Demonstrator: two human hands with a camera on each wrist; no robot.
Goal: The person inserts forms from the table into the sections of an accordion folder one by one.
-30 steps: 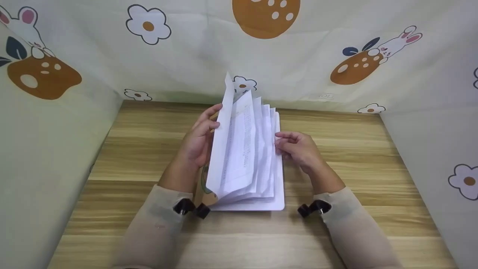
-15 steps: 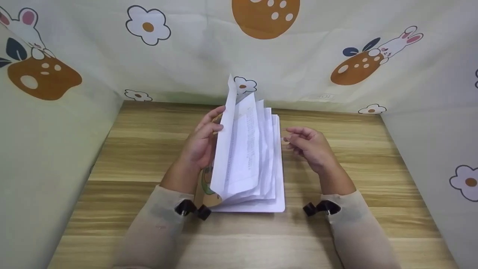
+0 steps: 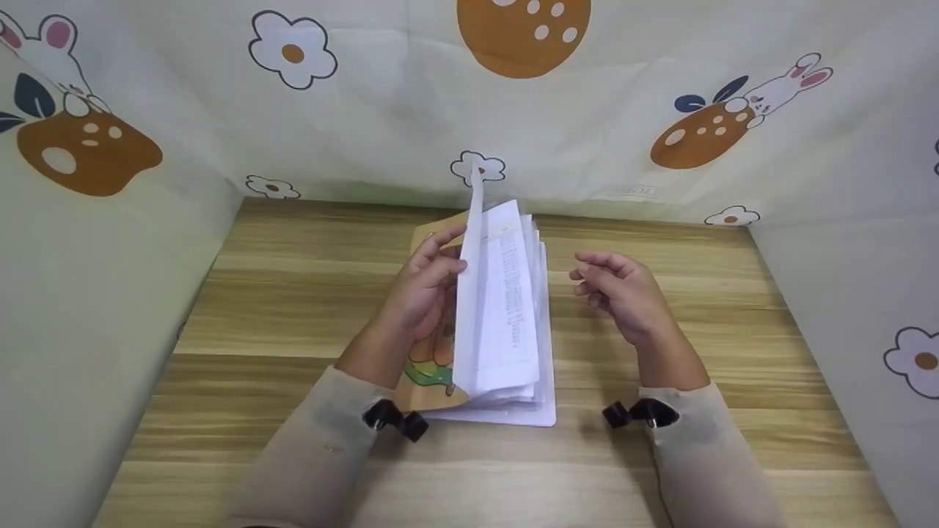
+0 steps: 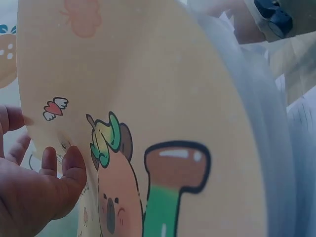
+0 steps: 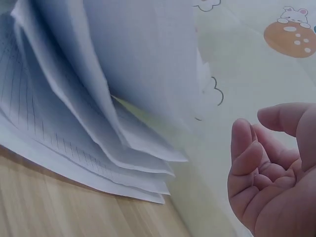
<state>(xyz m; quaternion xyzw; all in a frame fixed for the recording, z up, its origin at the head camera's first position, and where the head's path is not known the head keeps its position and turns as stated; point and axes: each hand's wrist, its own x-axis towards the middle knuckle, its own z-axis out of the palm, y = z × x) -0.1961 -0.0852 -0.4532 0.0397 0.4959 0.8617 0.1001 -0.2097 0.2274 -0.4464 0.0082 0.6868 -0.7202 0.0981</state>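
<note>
A notebook [image 3: 506, 323] with ruled white pages lies on the table, its front cover [image 3: 440, 367] raised nearly upright. The cover is tan with cartoon drawings, seen close up in the left wrist view. My left hand [image 3: 425, 293] is at the outer side of the cover, fingertips touching it near its free edge. Several pages lean up loosely under the cover, fanned apart. To the right of the notebook, my right hand [image 3: 616, 293] hovers apart from it. Its fingers are loosely curled and hold nothing, as the right wrist view also shows.
The notebook lies on a wood-grain table [image 3: 293, 293]. Pale fabric walls [image 3: 381, 110] with printed flowers, rabbits and orange fruit enclose the back and sides. A small black camera mount [image 3: 396, 419] sits on each sleeved wrist.
The left hand and the raised cover have moved right, and more of the cover's outer side shows. The pages have tipped right. The right hand has drawn away from the notebook's right edge.
</note>
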